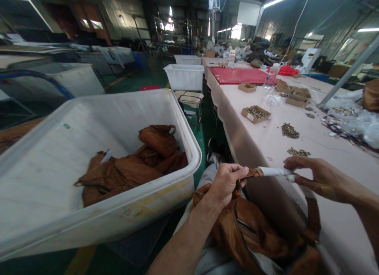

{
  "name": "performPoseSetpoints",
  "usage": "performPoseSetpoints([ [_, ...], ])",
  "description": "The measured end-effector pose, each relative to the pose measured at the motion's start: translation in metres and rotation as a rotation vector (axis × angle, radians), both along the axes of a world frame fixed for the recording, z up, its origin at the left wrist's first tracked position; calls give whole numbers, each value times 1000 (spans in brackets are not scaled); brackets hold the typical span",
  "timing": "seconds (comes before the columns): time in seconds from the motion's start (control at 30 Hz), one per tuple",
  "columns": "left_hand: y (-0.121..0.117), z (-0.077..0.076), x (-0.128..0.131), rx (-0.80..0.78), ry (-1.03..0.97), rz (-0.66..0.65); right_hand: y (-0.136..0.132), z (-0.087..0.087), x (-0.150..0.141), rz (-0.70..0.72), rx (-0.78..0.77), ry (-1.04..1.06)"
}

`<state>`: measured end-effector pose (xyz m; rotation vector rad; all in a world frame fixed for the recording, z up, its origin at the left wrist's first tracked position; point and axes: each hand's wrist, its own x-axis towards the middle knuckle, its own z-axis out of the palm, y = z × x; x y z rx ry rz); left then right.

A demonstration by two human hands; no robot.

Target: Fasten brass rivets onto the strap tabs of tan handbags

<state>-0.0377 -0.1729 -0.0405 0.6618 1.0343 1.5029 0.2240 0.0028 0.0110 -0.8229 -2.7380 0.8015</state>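
A brown leather bag [248, 231] with a zip rests on my lap. My left hand [226, 184] is closed around its brown strap [255, 172], thumb on top. A white wrapping [274, 171] covers the strap's far part and stretches across to the right. At the end of this wrapping, my right hand [316, 174] pinches it between thumb and fingers, just over the table edge. Another brown strap [313, 211] of the bag loops up below my right hand.
On my left stands a large white bin [183, 172] with brown bags [127, 176] inside. The covered table [254, 144] at right bears small metal pieces in piles [290, 130], a cardboard tray of them [256, 113], a red board [242, 75] and plastic bags [365, 121]. A stool [189, 99] stands ahead.
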Motion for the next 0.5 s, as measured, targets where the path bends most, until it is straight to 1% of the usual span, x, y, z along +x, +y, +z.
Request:
performPoseSetpoints([
  [0.13,-3,0,-12,-14,-93,-42,4,-3,37,-108,18,27],
  [0.2,-5,3,-17,-2,-92,-70,0,-5,61,-168,1,9],
  [0.27,-6,5,-23,30,-55,-96,-9,-9,86,-239,-31,-29],
  [0.33,-7,7,-27,84,-29,-102,-26,-14,109,-330,-72,-85],
  [0.4,-6,6,-32,138,-14,-70,-52,-18,126,-400,-140,-141],
  [0.47,-3,4,-38,171,4,-32,-83,-18,132,-428,-232,-167],
  [0.5,-2,3,-40,178,9,-24,-99,-18,131,-430,-282,-167],
])
